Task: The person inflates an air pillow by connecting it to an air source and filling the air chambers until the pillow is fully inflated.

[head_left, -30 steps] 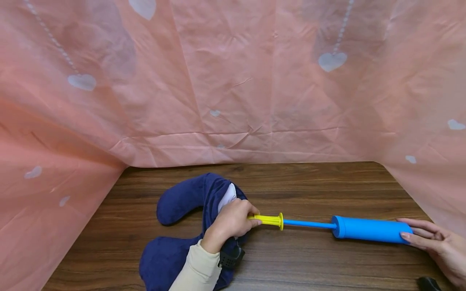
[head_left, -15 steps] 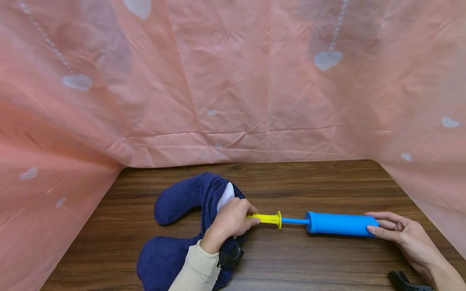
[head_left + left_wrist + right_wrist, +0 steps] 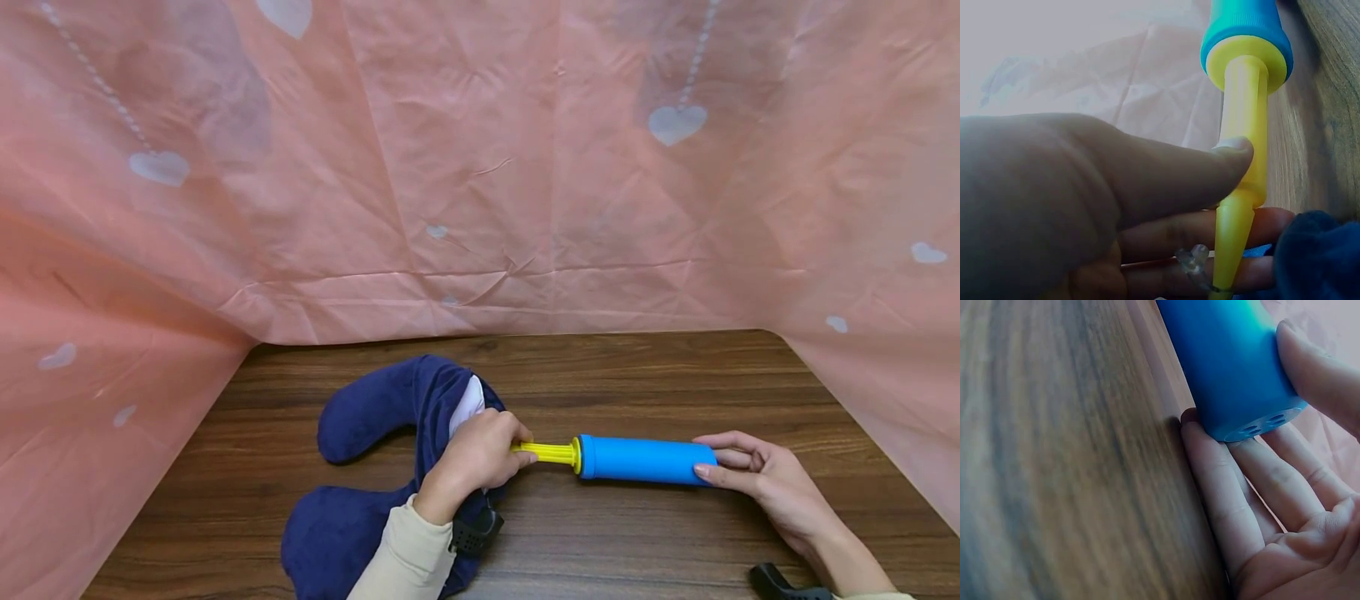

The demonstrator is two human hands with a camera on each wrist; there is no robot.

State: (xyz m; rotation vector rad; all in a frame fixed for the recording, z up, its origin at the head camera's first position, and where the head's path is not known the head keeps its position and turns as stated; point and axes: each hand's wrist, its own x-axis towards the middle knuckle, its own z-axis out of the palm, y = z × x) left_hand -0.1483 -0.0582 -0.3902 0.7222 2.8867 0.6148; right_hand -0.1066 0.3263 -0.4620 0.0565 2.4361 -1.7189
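A hand pump with a blue barrel (image 3: 648, 460) and a yellow nozzle end (image 3: 553, 452) lies crosswise, its barrel pushed up against the yellow flange. My left hand (image 3: 483, 450) pinches the yellow end between thumb and fingers. In the left wrist view its tapered tip (image 3: 1233, 244) points down to a clear plastic valve (image 3: 1194, 257) near the fingers. My right hand (image 3: 757, 475) grips the barrel's far end, thumb on one side and fingers on the other; small holes show in that end cap (image 3: 1264, 426). A navy U-shaped neck pillow (image 3: 360, 417) lies under my left hand, white lining (image 3: 468, 403) showing.
The dark wood table (image 3: 637, 383) carries everything. A pink sheet with pale hearts (image 3: 480, 167) hangs behind it and along both sides. Black camera mounts sit at my left wrist (image 3: 477, 530) and right wrist (image 3: 783, 583).
My right hand has slid the blue barrel leftward, and the blue rod that showed between barrel and flange is now hidden inside. My left hand and the pillow stay in place.
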